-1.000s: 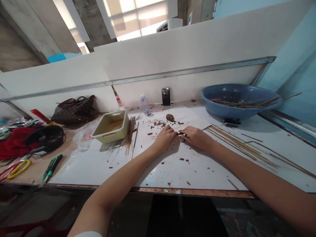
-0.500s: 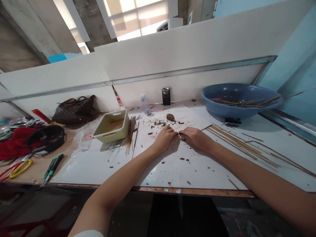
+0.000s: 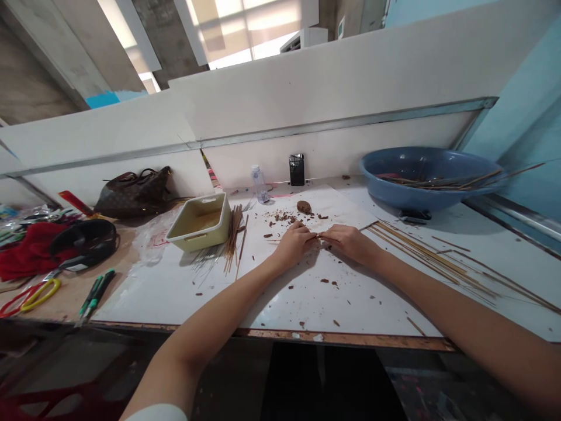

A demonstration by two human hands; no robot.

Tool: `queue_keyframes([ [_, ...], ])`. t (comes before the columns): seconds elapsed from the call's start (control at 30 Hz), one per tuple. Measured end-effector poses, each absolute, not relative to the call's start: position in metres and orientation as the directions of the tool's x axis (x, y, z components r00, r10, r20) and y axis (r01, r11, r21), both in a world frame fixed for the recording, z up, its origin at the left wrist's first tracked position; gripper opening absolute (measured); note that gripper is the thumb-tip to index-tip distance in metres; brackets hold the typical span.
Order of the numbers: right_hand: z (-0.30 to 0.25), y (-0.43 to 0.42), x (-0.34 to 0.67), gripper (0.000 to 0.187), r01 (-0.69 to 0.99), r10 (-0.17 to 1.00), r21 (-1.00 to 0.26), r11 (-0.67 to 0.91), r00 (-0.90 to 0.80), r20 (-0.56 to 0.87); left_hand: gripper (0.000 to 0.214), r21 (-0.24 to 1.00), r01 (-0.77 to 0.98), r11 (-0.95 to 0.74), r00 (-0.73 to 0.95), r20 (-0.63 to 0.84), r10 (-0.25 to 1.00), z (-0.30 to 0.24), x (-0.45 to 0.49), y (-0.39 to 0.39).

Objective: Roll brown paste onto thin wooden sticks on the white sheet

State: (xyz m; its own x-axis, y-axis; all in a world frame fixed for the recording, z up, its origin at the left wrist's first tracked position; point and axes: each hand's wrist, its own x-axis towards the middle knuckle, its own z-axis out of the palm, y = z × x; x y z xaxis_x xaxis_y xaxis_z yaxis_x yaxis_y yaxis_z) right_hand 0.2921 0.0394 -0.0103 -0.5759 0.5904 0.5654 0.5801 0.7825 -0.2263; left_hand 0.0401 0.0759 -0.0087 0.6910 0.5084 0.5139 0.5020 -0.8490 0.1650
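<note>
My left hand [image 3: 294, 242] and my right hand [image 3: 346, 241] are close together over the white board [image 3: 175, 304], fingertips almost meeting. Both are closed in a pinch on a thin stick [image 3: 273, 241], whose pale end pokes out left of my left hand. Most of its length is hidden by the fingers. Just beyond the hands lies a brown lump [image 3: 304, 207], with brown crumbs [image 3: 284, 217] scattered around it. To the right of my right hand, several long thin brown strips [image 3: 421, 254] lie side by side.
A yellow-green tub [image 3: 197, 241] stands left beside a bundle of thin sticks [image 3: 233, 237]. Behind are a clear bottle [image 3: 259, 186] and a phone [image 3: 297, 171]. A blue basin [image 3: 421, 196] with strips sits back right. Scissors [image 3: 41, 293] and a green-black cutter [image 3: 97, 295] lie left.
The view has shifted very slightly. Both hands keep their pinch in nearly the same place, with only small finger movement.
</note>
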Motion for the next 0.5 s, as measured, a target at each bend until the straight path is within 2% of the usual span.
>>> queue_keyframes([
  [0.13,-0.013,0.0416,0.2933,0.034,0.583,0.601,-0.256,0.771,-0.533,0.596,0.021,0.22,0.49,-0.844,0.676,0.517,0.526,-0.0106,0.0398,0.0809],
  [0.3,-0.0167,0.0428,0.2901,0.038,0.605,0.605,-0.232,0.762,-0.536,0.589,0.02,0.271,0.471,-0.84,0.662,0.521,0.539,-0.0146,0.0408,0.0835],
  [0.5,-0.0158,0.0407,0.287,0.036,0.607,0.611,-0.244,0.756,-0.522,0.595,0.022,0.298,0.47,-0.831,0.648,0.523,0.554,-0.0157,0.0399,0.0817],
])
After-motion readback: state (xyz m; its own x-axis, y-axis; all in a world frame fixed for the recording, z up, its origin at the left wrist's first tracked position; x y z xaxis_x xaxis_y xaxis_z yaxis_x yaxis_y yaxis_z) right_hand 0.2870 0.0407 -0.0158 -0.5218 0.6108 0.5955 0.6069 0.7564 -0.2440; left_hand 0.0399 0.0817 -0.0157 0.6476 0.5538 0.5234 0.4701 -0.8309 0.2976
